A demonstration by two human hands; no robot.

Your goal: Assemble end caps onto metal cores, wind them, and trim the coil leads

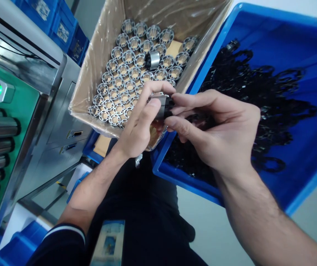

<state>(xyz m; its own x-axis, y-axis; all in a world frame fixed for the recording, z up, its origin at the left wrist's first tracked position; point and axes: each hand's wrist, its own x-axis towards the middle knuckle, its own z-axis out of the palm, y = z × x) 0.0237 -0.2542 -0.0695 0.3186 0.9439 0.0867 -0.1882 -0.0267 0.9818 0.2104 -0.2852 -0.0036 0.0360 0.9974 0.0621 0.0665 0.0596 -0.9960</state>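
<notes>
A metal cylinder (162, 107) with a black end piece (169, 105) is held between both hands, above the near right edge of the carton. My left hand (139, 123) wraps its thumb and fingers round the metal part. From the right, my right hand (216, 125) pinches the black end piece with thumb and fingertips. Inside the plastic-lined carton (85, 88) stand rows of metal rings, and one cylinder with a black end (153, 60) lies on its side on top of them. Many black ring pieces (275, 107) are heaped in the blue bin on the right.
The blue bin (175, 177) stands against the carton's right side. At the left is a green-topped machine (25, 98) with a row of metal cylinders (0, 146) and a lit green button. Blue crates (55, 22) with small parts stand at the upper left.
</notes>
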